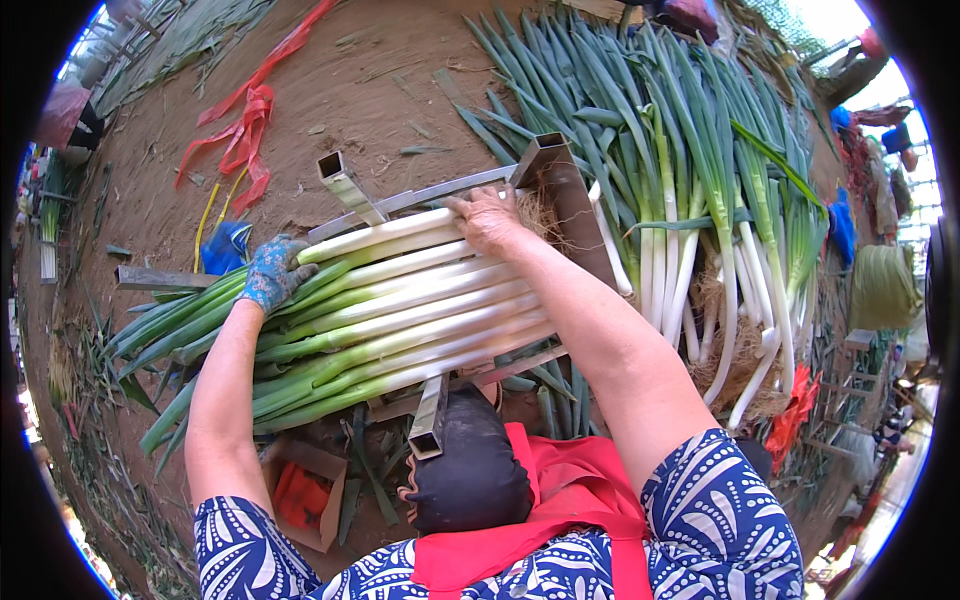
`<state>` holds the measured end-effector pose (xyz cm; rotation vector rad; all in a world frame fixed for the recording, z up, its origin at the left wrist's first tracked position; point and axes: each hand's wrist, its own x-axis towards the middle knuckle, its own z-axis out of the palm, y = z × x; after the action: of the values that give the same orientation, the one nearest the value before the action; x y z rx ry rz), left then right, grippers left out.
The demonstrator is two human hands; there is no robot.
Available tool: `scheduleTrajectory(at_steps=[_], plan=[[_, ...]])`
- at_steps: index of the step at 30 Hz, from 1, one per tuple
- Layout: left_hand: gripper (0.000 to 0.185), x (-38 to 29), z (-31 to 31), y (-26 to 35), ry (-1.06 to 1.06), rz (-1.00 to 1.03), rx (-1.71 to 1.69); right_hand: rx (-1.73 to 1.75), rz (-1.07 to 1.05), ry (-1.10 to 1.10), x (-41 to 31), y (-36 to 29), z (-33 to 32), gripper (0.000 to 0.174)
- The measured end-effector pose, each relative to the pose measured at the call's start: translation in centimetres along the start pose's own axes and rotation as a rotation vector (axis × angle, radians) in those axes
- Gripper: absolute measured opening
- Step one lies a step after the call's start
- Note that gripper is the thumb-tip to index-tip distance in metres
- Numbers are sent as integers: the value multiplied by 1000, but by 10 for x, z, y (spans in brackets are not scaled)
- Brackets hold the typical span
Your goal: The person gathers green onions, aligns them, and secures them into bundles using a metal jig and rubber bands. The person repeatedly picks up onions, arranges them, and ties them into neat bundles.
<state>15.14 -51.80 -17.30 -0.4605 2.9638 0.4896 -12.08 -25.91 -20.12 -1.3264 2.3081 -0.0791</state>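
Several long green onions with white stalks (pixel 420 300) lie side by side across a metal frame (pixel 442 184) with upright square posts. Their green leaves point left and their roots lie at the right end, by a metal plate (pixel 585 217). My left hand (pixel 276 271), in a patterned blue glove, rests on the topmost onion where white turns green; whether its fingers grip the stalk is unclear. My right hand (pixel 486 217), without a glove, lies on the same onion near the root end, fingers curved over it. The undersides of the stalks are hidden.
A large heap of green onions (pixel 667 150) lies on the soil at the right. Red plastic strips (pixel 251 127) lie at the upper left. A cardboard box (pixel 334 487) with something orange inside stands below the frame. Loose leaves litter the ground. Other people are at the far edges.
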Motion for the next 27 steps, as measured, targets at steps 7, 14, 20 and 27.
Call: scheduleTrajectory(at_steps=[7, 14, 20, 27], plan=[[34, 6, 8, -3, -33, 39, 40, 53, 24, -50, 12, 4, -2, 44], [38, 15, 18, -3, -36, -45, 109, 48, 23, -126, 22, 5, 1, 45], [46, 19, 23, 12, -49, -123, 328, 1, 13, -62, 26, 8, 10, 46], [52, 23, 21, 11, -145, -199, 322, 80, 184, 242, -7, -27, 22, 57]])
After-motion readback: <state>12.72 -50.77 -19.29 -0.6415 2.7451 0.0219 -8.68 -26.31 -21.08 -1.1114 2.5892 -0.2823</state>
